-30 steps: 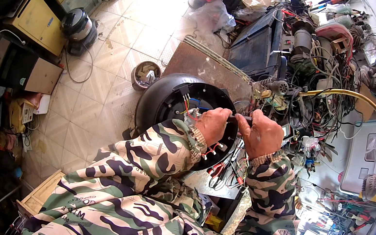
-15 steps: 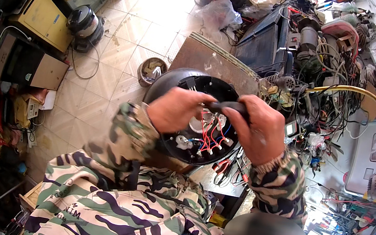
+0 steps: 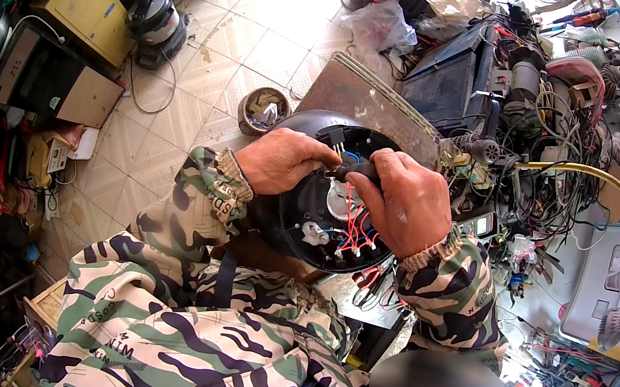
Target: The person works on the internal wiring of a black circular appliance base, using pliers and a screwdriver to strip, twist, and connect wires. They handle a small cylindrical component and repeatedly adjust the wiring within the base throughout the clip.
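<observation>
A round black appliance (image 3: 290, 227) lies upturned in front of me, its underside open. Red and blue wires (image 3: 353, 229) with white connectors spread inside it, near a pale round part at its centre. My right hand (image 3: 412, 202) is closed around a short, dark, handle-like object (image 3: 362, 171) over the upper part of the opening. My left hand (image 3: 283, 161) pinches at the other end of that object, beside a black block at the appliance's rim. Whatever sits between the left fingertips is too small and hidden to name.
A board (image 3: 354, 91) lies beyond the appliance, and a round tub (image 3: 262, 111) of scraps stands on the floor left of it. Tangled cables and motors (image 3: 538, 108) crowd the right. A rice cooker (image 3: 154, 23) and a microwave (image 3: 60, 81) stand at the left.
Both hands have shifted slightly left. The dark object, earlier lying level between them, now points down into the opening and shows less. The whole view has shifted a little.
</observation>
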A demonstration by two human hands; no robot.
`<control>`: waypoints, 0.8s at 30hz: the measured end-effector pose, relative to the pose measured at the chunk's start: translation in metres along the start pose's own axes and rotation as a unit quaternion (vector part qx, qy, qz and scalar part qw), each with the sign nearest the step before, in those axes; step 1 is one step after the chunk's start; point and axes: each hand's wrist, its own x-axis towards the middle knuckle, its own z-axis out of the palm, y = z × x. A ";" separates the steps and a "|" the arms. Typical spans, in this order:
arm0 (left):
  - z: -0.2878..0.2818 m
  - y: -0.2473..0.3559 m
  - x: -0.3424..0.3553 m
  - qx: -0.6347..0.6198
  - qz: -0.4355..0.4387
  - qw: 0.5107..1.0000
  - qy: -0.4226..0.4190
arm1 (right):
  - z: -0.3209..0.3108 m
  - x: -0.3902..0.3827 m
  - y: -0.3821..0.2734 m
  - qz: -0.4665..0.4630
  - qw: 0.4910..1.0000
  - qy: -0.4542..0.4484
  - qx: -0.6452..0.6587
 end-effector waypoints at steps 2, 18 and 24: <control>-0.001 0.002 0.001 0.013 -0.004 1.000 -0.010 | 0.002 -0.001 0.000 -0.010 1.000 0.010 0.002; 0.038 0.005 -0.006 0.116 0.061 0.986 0.107 | 0.004 0.001 -0.011 0.030 0.993 -0.041 -0.109; 0.046 -0.001 -0.005 0.141 0.056 0.975 0.163 | -0.003 0.001 -0.003 -0.116 0.990 0.009 -0.084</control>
